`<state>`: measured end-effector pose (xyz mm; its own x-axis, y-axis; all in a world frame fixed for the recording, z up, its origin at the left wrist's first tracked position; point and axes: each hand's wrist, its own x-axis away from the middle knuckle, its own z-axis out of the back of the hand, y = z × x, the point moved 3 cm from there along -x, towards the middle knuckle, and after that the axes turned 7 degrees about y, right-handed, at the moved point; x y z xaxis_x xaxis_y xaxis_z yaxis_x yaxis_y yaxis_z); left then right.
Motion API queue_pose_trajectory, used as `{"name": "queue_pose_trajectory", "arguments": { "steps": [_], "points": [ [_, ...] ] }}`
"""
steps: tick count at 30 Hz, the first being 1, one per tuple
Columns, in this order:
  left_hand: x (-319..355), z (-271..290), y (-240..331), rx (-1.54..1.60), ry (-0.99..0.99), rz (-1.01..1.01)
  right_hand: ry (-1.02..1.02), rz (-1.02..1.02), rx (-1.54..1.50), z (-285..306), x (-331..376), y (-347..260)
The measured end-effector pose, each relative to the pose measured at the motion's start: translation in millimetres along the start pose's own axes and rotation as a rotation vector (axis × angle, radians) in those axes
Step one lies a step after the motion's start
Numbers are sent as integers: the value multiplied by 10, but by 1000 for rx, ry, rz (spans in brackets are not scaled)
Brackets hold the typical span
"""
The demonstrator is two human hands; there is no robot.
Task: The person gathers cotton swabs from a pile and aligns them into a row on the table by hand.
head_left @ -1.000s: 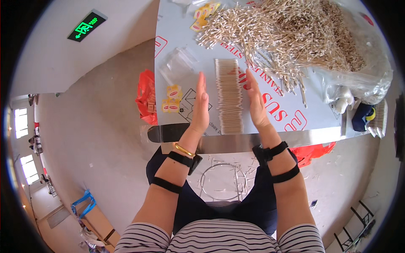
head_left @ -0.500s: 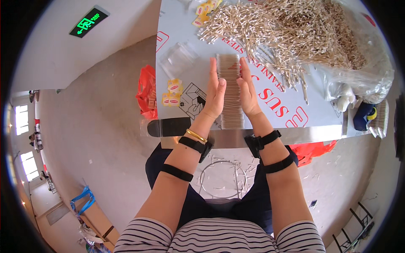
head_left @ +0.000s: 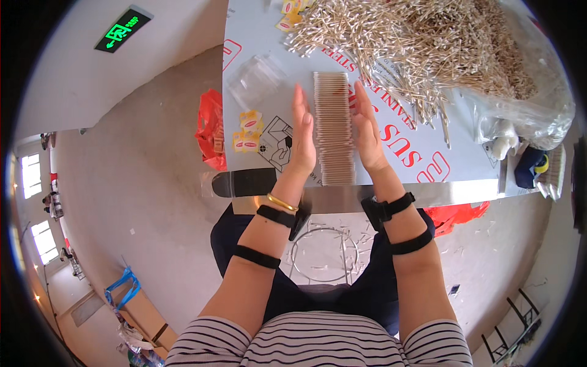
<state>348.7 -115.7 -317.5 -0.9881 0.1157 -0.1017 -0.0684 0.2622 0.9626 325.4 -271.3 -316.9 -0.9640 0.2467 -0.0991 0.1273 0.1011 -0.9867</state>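
A long, neat row of cotton swabs [head_left: 334,128] lies side by side on the table, each swab set crosswise between my hands. To its left is my left hand [head_left: 302,134], fingers stretched out and palm facing the row, with a narrow gap between. My right hand [head_left: 369,136] stands on the other side in the same flat, open way, close to the swab tips; whether it touches them I cannot tell. Neither hand holds anything. Beyond them, a big loose heap of cotton swabs [head_left: 422,49] spreads over the far right of the table.
Clear plastic bags [head_left: 257,82] and small yellow-white packets [head_left: 247,140] lie left of the row. A black strip [head_left: 244,183] sits at the table's front edge. Crumpled clear plastic [head_left: 526,122] and a brush [head_left: 552,174] are at the right. Red bags [head_left: 211,131] hang beside the table.
Both hands have drawn apart, left hand to the left and right hand slightly right, away from the row's sides. The row of swabs stays in place.
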Motion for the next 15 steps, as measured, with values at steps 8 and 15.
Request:
{"name": "queue_pose_trajectory", "arguments": {
  "steps": [8,15],
  "points": [
    [252,-56,155,-115,-30,-46,0,14,44,-33,393,-57],
    [352,-64,134,-228,-85,-70,-53,90,111,-158,424,-114]
  ]
}}
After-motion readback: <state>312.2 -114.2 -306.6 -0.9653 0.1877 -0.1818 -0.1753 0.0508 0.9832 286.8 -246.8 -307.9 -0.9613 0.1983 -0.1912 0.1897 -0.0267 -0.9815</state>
